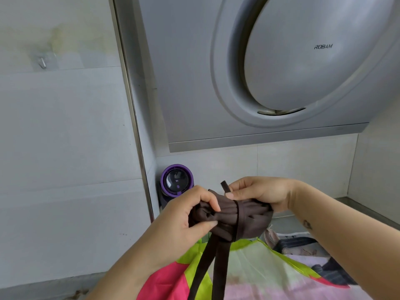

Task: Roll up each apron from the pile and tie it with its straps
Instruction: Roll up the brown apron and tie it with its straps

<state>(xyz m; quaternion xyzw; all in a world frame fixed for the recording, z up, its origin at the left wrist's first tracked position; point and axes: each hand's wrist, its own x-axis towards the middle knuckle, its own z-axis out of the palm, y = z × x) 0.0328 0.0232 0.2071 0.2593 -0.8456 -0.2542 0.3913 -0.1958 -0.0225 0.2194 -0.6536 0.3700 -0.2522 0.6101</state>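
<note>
I have the rolled brown apron point(251, 215) held up between both hands, lying roughly level and clear of the cloth beneath it. The left hand point(184, 215) grips the roll's left end, thumb on top and fingers curled into the bunched folds. The right hand point(262, 191) sits at the other end: thumb and forefinger pinch the short strap end point(225, 186), which sticks up just above the roll, while the palm covers the roll's right end. I cannot tell how the lower fingers lie, since the cloth hides them. From that pinch a thin strap point(237, 213) runs down round the middle of the roll, midway between the two grips, and cinches the fabric there. Two loose straps point(205, 265) hang side by side from the underside of the roll, just right of the left wrist, and drop out of view at the bottom edge. Directly below both hands lies the pile point(255, 269), with a lime-green and pink apron on top and a darker patterned cloth under the right forearm. Just behind the left hand stands a round purple device point(177, 180) against the wall. A grey range hood point(194, 94) hangs well above the hands.
</note>
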